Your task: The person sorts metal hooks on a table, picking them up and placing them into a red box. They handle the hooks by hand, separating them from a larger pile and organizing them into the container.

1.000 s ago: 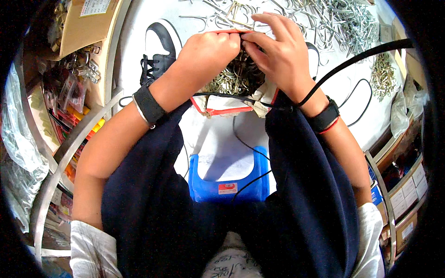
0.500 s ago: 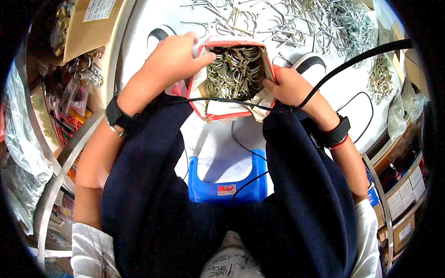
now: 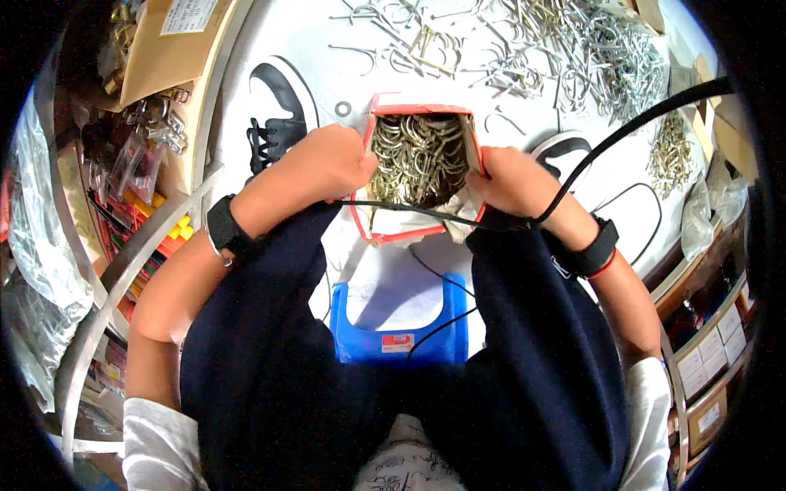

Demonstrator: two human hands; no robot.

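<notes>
Between my knees, an open cardboard box (image 3: 419, 104) with red edges is held up by both hands. Curved metal hooks (image 3: 416, 159) fill it, heaped with a dull brassy shine. My left hand (image 3: 334, 161) is closed on the left wall, its thumb by the rim and the other fingers mostly hidden outside. On the opposite side, my right hand (image 3: 514, 180) grips the right wall, thumb at the inner edge. A thin black cable (image 3: 413, 209) runs across the near side of the box.
Silvery hooks (image 3: 610, 61) lie piled on the white floor at the far right, with a smaller brassy pile (image 3: 671, 155) beside them. A thick black cable (image 3: 630, 123) arches in from the right. A blue plastic stool (image 3: 401, 348) is beneath me. Shelving with a cardboard carton (image 3: 168, 61) stands left.
The box has come down nearer to me in the picture. My left hand has slid from the far left corner to the left side and curled tighter. My right hand keeps its grip.
</notes>
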